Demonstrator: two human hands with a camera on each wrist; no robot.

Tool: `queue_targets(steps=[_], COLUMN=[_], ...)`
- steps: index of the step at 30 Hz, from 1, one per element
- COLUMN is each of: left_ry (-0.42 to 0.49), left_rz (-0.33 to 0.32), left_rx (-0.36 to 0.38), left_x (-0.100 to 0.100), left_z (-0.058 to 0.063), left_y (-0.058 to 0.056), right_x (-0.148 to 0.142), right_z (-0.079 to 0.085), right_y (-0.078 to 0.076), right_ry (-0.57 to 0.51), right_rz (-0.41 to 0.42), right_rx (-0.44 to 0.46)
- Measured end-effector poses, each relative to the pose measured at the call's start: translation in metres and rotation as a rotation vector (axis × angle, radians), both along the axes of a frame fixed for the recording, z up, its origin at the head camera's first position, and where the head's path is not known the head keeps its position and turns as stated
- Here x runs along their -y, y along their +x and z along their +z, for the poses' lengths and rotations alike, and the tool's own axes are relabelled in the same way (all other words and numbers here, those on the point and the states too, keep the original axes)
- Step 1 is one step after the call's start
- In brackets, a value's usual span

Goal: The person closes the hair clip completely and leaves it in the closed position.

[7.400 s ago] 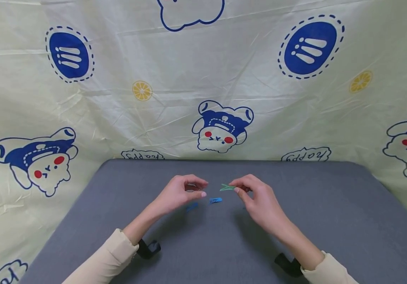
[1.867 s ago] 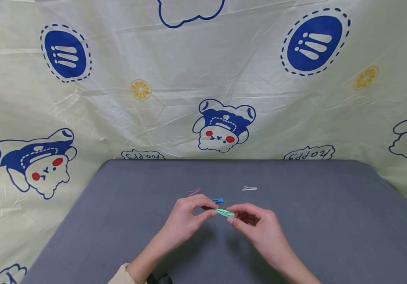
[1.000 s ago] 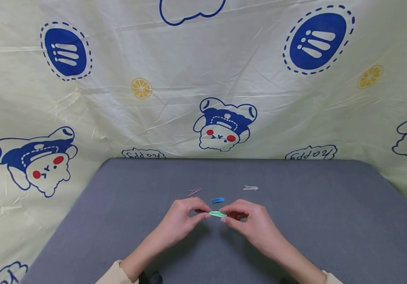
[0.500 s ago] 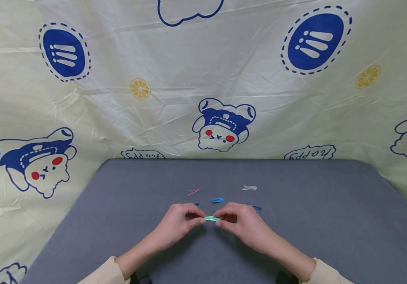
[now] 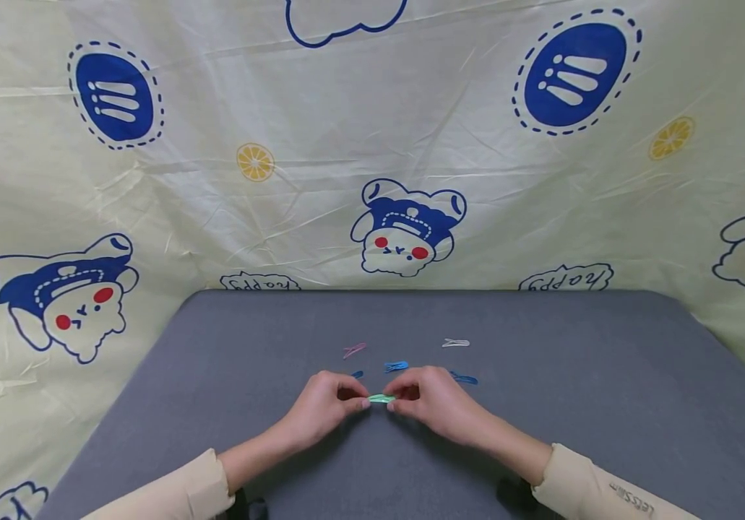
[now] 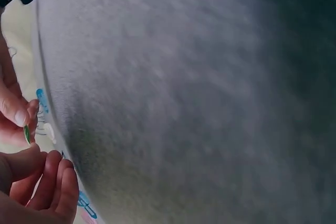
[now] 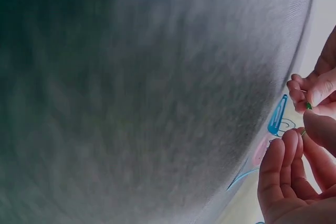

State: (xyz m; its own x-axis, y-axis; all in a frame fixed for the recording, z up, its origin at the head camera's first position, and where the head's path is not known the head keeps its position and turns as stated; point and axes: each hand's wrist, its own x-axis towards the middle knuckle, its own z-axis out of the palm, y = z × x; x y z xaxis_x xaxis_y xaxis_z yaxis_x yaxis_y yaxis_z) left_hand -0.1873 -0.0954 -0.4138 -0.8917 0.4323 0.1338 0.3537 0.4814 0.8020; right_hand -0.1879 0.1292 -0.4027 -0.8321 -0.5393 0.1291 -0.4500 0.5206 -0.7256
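Head view: grey table top [image 5: 574, 390], fabric-like, rounded far corners. Behind it, pale creased cloth [image 5: 372, 108], printed with blue-capped cartoon animals, blue oval badges, orange slices, upside-down "happy" lettering; it also shows left and right of the table. Near middle of table: left hand [image 5: 323, 408] pinches the left end of a green clip [image 5: 381, 399], right hand [image 5: 444, 404] pinches its right end; can't tell if clip touches the table. Beyond: blue clip [image 5: 396, 366] at centre, pink clip [image 5: 355, 350] far left, white clip [image 5: 455, 343] far right. Dark blue clip [image 5: 464, 378] just beyond the right hand; another small blue piece [image 5: 357, 375] partly hidden behind the left hand. Cream sleeves [image 5: 190, 487] on both arms.

Left wrist view: mostly table surface, blurry, darker to one side; both hands at the border, sliver of green between fingertips.

Right wrist view: again mostly grey surface, curved-looking edge, pale cloth past it; green just visible between both hands' fingertips.
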Motion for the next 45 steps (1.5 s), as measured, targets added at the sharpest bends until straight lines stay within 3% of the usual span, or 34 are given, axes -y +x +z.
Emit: queue_targets(steps=[12, 29, 45], left_ry=[-0.066, -0.115, -0.132], left_rz=[0.026, 0.009, -0.008], left_rx=[-0.009, -0.128, -0.101], left_x=[0.003, 0.002, 0.002], left_z=[-0.003, -0.013, -0.011], left_y=[-0.005, -0.005, -0.005], right_x=[0.004, 0.010, 0.006], right_z=[-0.008, -0.013, -0.013], right_y=[-0.014, -0.017, -0.017], right_ry=[0.019, 0.067, 0.084], right_rz=[0.045, 0.050, 0.089], right_rx=[0.032, 0.029, 0.015])
